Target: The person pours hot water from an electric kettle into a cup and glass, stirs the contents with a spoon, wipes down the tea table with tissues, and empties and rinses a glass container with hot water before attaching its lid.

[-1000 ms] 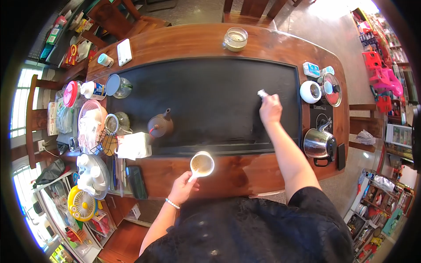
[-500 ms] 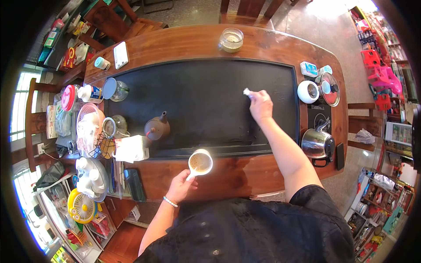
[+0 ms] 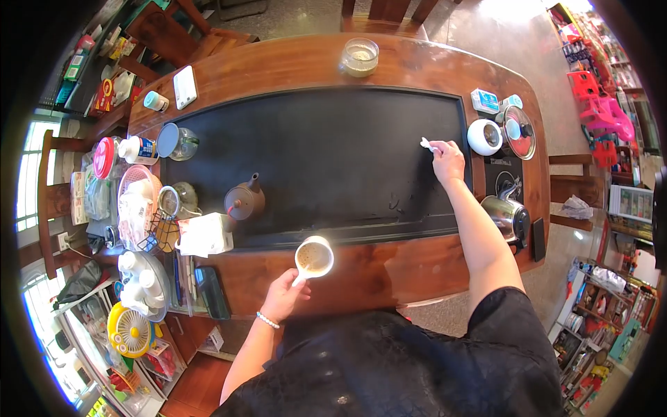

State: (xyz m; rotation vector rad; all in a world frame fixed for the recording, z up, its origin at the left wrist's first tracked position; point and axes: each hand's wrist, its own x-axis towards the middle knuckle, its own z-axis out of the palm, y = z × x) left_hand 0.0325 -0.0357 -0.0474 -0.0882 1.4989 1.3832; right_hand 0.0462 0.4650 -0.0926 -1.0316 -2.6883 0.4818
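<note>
The left fingers (image 3: 286, 285) grip the handled cup (image 3: 314, 256) by its handle, presumably to keep it level. The right fingers (image 3: 445, 149) pinch a white wad (image 3: 428, 144), perhaps for wiping the black tray (image 3: 333, 160).

From here I see a smooth, dark, mostly matt tray (image 3: 333, 153) set in a glossy brown wooden table (image 3: 292, 62), with a shiny metal kettle (image 3: 501, 214) and a clear glass pitcher (image 3: 360, 58).
</note>
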